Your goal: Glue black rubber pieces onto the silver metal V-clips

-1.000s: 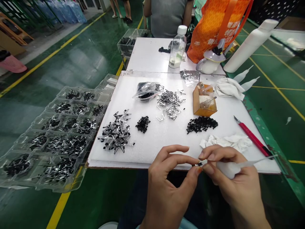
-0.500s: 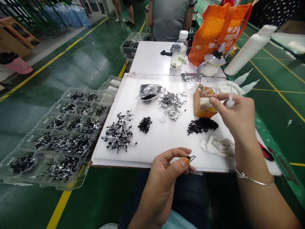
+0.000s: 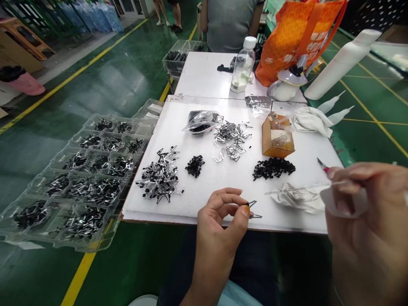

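Metal clip (image 3: 255, 216) ends stick out from the fingertips of the left hand (image 3: 219, 225), which pinches them narrowly between thumb and fingers by the near edge of the white table (image 3: 178, 204). 2 thin tips show there; they may belong to 1 clip or to separate pieces, as the fingers hide the rest. Well apart at the right, the blurred right hand (image 3: 366, 208) grips a translucent dropper bottle (image 3: 342, 202), its fine nozzle pointing left above a crumpled white cloth (image 3: 296, 202). A craft knife (image 3: 322, 163) lies just beyond that hand, partly covered by it. Behind the cloth is a heap of small black pieces (image 3: 274, 168), just in front of a wooden box (image 3: 280, 152). Farther left on the table sit a smaller black heap (image 3: 195, 165), 2 piles of clips (image 3: 159, 178) and a clear plastic bag (image 3: 202, 121) holding dark parts.
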A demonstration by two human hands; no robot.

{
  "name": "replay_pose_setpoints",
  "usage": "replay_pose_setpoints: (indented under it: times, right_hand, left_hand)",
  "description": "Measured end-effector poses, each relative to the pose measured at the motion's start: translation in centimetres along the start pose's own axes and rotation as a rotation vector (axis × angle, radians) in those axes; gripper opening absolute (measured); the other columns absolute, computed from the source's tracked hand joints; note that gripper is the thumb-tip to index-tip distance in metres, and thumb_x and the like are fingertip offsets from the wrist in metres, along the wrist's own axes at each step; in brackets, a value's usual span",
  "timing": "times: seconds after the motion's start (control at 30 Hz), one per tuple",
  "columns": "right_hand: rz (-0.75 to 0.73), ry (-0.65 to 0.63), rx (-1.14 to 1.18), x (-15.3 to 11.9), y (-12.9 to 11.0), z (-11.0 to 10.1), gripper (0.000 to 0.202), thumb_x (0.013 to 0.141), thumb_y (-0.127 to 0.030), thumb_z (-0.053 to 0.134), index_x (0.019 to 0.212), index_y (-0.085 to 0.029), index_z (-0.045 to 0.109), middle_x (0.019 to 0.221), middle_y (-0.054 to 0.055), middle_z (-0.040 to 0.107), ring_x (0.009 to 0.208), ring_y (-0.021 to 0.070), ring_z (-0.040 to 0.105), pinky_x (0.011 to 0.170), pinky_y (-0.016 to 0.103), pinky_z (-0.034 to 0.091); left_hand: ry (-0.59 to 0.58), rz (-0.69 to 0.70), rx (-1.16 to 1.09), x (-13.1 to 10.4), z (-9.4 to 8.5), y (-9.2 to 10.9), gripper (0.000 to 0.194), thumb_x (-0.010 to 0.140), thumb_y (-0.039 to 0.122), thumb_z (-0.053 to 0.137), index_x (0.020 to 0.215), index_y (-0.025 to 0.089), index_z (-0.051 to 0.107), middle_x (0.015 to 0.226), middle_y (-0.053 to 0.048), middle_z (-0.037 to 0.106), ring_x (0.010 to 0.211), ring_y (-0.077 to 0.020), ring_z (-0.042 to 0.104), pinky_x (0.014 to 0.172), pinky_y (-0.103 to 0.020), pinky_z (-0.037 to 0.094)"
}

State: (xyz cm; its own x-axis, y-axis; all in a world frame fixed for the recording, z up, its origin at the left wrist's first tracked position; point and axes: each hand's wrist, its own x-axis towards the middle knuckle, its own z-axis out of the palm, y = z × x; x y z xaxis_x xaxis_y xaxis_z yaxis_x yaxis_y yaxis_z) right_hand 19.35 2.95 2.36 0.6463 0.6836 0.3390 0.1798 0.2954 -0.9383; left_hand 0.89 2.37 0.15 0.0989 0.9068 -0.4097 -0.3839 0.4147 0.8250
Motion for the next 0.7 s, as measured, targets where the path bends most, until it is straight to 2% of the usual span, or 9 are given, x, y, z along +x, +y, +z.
replay_pose_setpoints:
  times: [0.07, 0.13, 0.27, 0.4, 0.47, 0.53, 0.6, 0.67, 0.7]
  right_hand:
    - [0.073, -0.033, 0.024, -1.4, -0.4, -0.2, 0.026, 0.088, -0.044, 0.085, 0.077, -0.024, 0.075, 0.075, 0.004, 0.061, 0.057, 0.015, 0.049, 0.042, 0.031, 0.028]
    - [0.08, -0.041, 0.015, -2.0, -0.2, -0.4, 0.025, 0.088, -0.044, 0.085, 0.076, -0.024, 0.077, 0.075, 0.005, 0.063, 0.058, 0.0157, 0.053, 0.043, 0.031, 0.032]
    - [0.071, -0.056, -0.009, -2.2, 0.2, -0.3, 0.024, 0.088, -0.043, 0.086, 0.077, -0.023, 0.079, 0.067, 0.002, 0.059, 0.055, 0.0138, 0.051, 0.042, 0.029, 0.032]
    - [0.08, -0.023, 0.026, -1.8, 0.3, 0.1, 0.027, 0.086, -0.043, 0.088, 0.075, -0.021, 0.077, 0.07, 0.003, 0.062, 0.056, 0.0138, 0.053, 0.041, 0.028, 0.032]
    - [0.024, 0.052, 0.048, -0.7, 0.8, 0.4, 0.032, 0.082, -0.046, 0.089, 0.073, -0.02, 0.074, 0.07, 0.003, 0.062, 0.055, 0.0138, 0.052, 0.04, 0.029, 0.029]
    - [-0.129, 0.178, -0.019, 1.1, 1.7, 0.6, 0.034, 0.08, -0.05, 0.089, 0.073, -0.021, 0.072, 0.068, 0.001, 0.062, 0.053, 0.0145, 0.051, 0.043, 0.03, 0.028]
    - [-0.304, 0.284, -0.156, 3.4, 2.8, 0.6, 0.034, 0.082, -0.051, 0.086, 0.076, -0.02, 0.072, 0.07, 0.002, 0.066, 0.054, 0.0161, 0.054, 0.048, 0.032, 0.032]
    - [-0.37, 0.281, -0.289, 5.6, 3.7, 0.5, 0.035, 0.086, -0.051, 0.081, 0.083, -0.017, 0.074, 0.073, 0.005, 0.069, 0.057, 0.0178, 0.057, 0.054, 0.034, 0.036]
    - [-0.354, 0.213, -0.383, 6.6, 3.9, 0.5, 0.037, 0.09, -0.052, 0.076, 0.088, -0.016, 0.075, 0.076, 0.007, 0.07, 0.061, 0.0193, 0.059, 0.058, 0.035, 0.038]
  left_hand:
    - [0.02, 0.041, 0.069, 0.0, 0.1, -0.1, 0.006, 0.086, 0.019, 0.081, 0.083, 0.024, 0.082, 0.117, -0.003, 0.068, 0.091, -0.0157, 0.068, 0.084, -0.027, 0.055]
    - [0.019, 0.052, 0.099, -0.1, 0.1, -0.2, 0.006, 0.087, 0.02, 0.08, 0.084, 0.025, 0.082, 0.119, -0.003, 0.067, 0.093, -0.0168, 0.067, 0.088, -0.03, 0.054]
    - [0.018, 0.044, 0.105, -0.1, 0.2, -0.3, 0.005, 0.088, 0.022, 0.08, 0.084, 0.025, 0.081, 0.12, -0.003, 0.066, 0.094, -0.0174, 0.066, 0.088, -0.031, 0.054]
    - [0.021, 0.043, 0.106, 0.0, 0.3, -0.2, 0.005, 0.087, 0.022, 0.08, 0.084, 0.025, 0.081, 0.118, -0.003, 0.066, 0.095, -0.0181, 0.067, 0.088, -0.032, 0.055]
    - [0.021, 0.045, 0.107, 0.0, 0.2, -0.2, 0.004, 0.087, 0.022, 0.08, 0.084, 0.024, 0.082, 0.118, -0.004, 0.066, 0.095, -0.0181, 0.067, 0.089, -0.032, 0.055]
    - [0.026, 0.047, 0.106, 0.0, 0.1, -0.2, 0.004, 0.087, 0.022, 0.08, 0.084, 0.024, 0.082, 0.119, -0.004, 0.066, 0.095, -0.018, 0.067, 0.09, -0.032, 0.055]
    - [0.035, 0.05, 0.092, 0.0, 0.1, -0.1, 0.004, 0.087, 0.022, 0.081, 0.083, 0.024, 0.082, 0.118, -0.004, 0.067, 0.093, -0.0173, 0.068, 0.088, -0.03, 0.056]
    - [0.041, 0.053, 0.067, -0.1, 0.1, 0.0, 0.005, 0.087, 0.023, 0.082, 0.083, 0.024, 0.083, 0.117, -0.003, 0.068, 0.091, -0.0162, 0.069, 0.083, -0.026, 0.058]
    - [0.039, 0.054, 0.05, -0.2, 0.1, 0.1, 0.005, 0.087, 0.023, 0.083, 0.082, 0.024, 0.083, 0.116, -0.003, 0.069, 0.09, -0.0154, 0.07, 0.081, -0.025, 0.059]
